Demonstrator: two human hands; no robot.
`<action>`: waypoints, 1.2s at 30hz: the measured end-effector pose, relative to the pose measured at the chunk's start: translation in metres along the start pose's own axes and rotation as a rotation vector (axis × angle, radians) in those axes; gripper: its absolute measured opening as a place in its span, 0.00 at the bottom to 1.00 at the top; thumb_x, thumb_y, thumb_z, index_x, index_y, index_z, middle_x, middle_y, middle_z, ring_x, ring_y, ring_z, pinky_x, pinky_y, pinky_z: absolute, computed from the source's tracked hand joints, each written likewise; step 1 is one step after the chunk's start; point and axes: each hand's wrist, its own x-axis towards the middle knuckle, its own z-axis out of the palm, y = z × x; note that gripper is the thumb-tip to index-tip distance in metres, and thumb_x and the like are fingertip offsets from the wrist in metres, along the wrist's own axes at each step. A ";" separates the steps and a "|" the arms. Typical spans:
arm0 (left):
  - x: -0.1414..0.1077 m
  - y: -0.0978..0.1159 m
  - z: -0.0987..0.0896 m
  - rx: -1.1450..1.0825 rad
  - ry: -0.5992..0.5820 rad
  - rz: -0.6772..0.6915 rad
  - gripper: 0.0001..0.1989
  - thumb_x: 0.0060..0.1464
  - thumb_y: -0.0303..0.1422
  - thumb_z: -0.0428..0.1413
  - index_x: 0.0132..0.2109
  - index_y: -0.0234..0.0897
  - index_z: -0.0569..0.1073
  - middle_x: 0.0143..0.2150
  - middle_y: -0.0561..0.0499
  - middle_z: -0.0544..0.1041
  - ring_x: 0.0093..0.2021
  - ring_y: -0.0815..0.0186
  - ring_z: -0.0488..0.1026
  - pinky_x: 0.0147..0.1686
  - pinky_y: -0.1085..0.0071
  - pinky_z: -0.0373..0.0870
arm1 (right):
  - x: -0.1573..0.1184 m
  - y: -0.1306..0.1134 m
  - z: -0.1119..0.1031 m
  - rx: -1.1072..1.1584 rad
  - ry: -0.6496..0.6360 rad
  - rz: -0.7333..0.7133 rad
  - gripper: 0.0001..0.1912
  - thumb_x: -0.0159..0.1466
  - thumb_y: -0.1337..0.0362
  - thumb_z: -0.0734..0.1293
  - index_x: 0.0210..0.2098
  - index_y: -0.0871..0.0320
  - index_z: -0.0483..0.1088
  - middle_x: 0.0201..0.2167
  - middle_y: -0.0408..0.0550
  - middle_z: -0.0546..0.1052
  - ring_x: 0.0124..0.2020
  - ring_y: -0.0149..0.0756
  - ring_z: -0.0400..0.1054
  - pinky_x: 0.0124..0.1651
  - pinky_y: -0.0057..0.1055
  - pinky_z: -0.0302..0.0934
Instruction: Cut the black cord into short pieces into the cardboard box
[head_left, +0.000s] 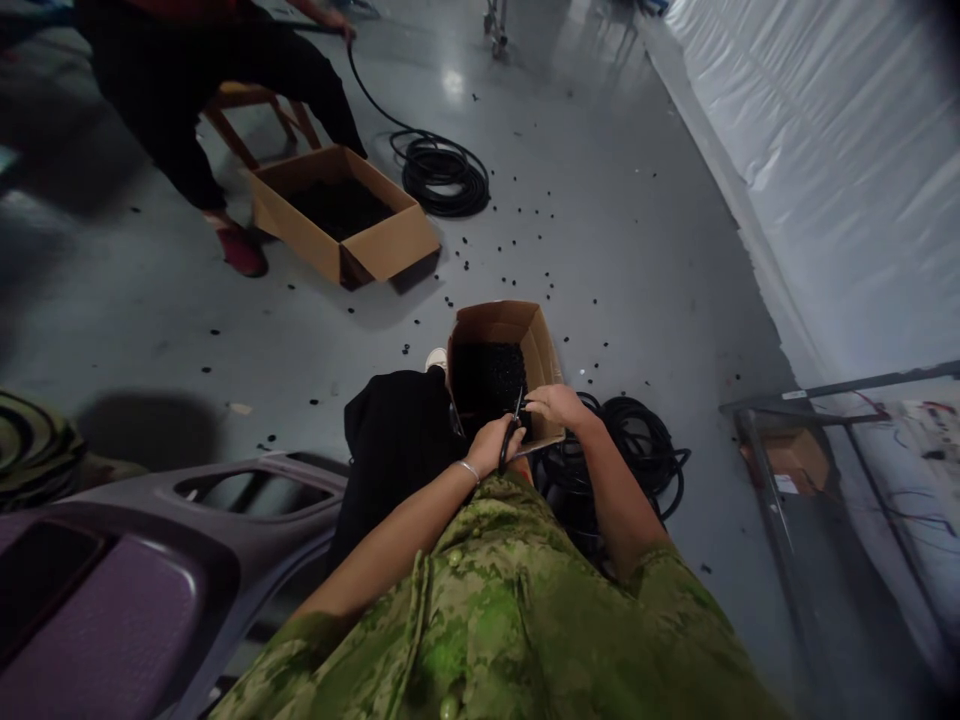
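Observation:
My left hand (pixel 491 446), with a bracelet at its wrist, is closed round the black handles of a pair of scissors (pixel 509 440). The blades point up and away from me, over the near side of an open cardboard box (pixel 541 345). Inside that box lies a heap of small black pieces (pixel 499 370). Fingers pinched, my right hand (pixel 559 405) is at the box's right edge, close beside the blades. Whatever it pinches is too small and dark to make out. Just right of the box, partly behind my right forearm, lies a coil of black hose (pixel 634 440).
Small black rings are scattered over the grey floor (pixel 622 270). Ahead left, a seated person (pixel 202 90) holds a black hose (pixel 442 175) by a larger cardboard box (pixel 315 245). A purple plastic chair (pixel 142 590) stands at left, a metal frame (pixel 772 480) at right.

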 end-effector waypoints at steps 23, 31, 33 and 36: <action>0.004 -0.001 -0.004 0.067 0.054 -0.118 0.10 0.62 0.32 0.51 0.41 0.34 0.76 0.32 0.44 0.81 0.34 0.61 0.79 0.35 0.70 0.68 | 0.002 -0.067 0.033 -0.138 0.110 0.455 0.17 0.74 0.58 0.56 0.50 0.60 0.71 0.46 0.62 0.77 0.47 0.45 0.74 0.44 0.34 0.65; 0.005 -0.008 0.000 -0.168 -0.015 -0.024 0.09 0.61 0.31 0.51 0.46 0.37 0.73 0.29 0.53 0.80 0.28 0.67 0.77 0.34 0.74 0.70 | -0.010 -0.028 0.006 0.045 0.056 0.218 0.15 0.73 0.59 0.58 0.49 0.55 0.73 0.47 0.51 0.80 0.49 0.39 0.73 0.47 0.28 0.60; 0.004 -0.007 0.002 -0.192 -0.010 -0.001 0.10 0.60 0.31 0.52 0.47 0.37 0.72 0.29 0.53 0.80 0.27 0.68 0.76 0.34 0.74 0.71 | -0.013 -0.016 -0.001 0.113 0.085 0.180 0.13 0.71 0.60 0.60 0.50 0.55 0.73 0.45 0.49 0.80 0.46 0.39 0.73 0.45 0.28 0.60; 0.003 -0.006 0.004 -0.197 -0.011 0.008 0.10 0.60 0.32 0.52 0.48 0.38 0.72 0.29 0.54 0.79 0.26 0.68 0.76 0.33 0.74 0.71 | -0.013 -0.004 -0.007 0.202 0.102 0.134 0.12 0.69 0.62 0.62 0.48 0.56 0.73 0.39 0.47 0.80 0.40 0.37 0.73 0.43 0.28 0.59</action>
